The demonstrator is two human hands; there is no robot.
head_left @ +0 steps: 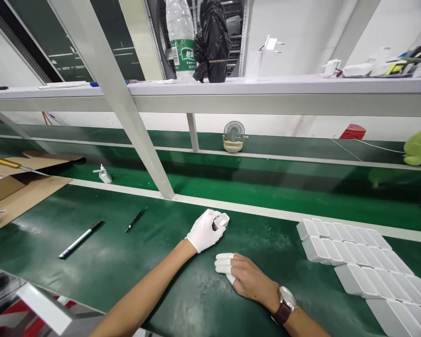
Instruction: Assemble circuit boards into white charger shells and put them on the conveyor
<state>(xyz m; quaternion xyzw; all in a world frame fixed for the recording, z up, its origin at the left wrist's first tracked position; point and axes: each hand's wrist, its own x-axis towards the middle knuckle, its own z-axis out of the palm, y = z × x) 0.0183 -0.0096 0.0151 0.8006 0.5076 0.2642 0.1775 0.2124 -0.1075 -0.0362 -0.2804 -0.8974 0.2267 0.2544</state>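
Note:
My left hand point(206, 230), in a white glove, is closed around a small white plastic housing point(221, 221) just above the green mat. One end of the housing shows between the thumb and fingers; the rest is hidden by the glove. Nearer to me, my right hand point(243, 275) rests low over the mat with its fingers stretched out. White finger cots cover several of its fingertips, and a watch is on the wrist. Nothing shows in this hand. To the right stand rows of similar white plastic housings point(358, 255), packed side by side.
A black pen point(136, 219) and a white-and-black marker point(80, 239) lie on the left of the green table point(182, 304). Beyond them are a small white dispenser bottle point(104, 175) and a cardboard box point(28, 196). A slanted metal post point(140, 126) rises to the shelf point(266, 96). A small fan point(233, 136) stands behind.

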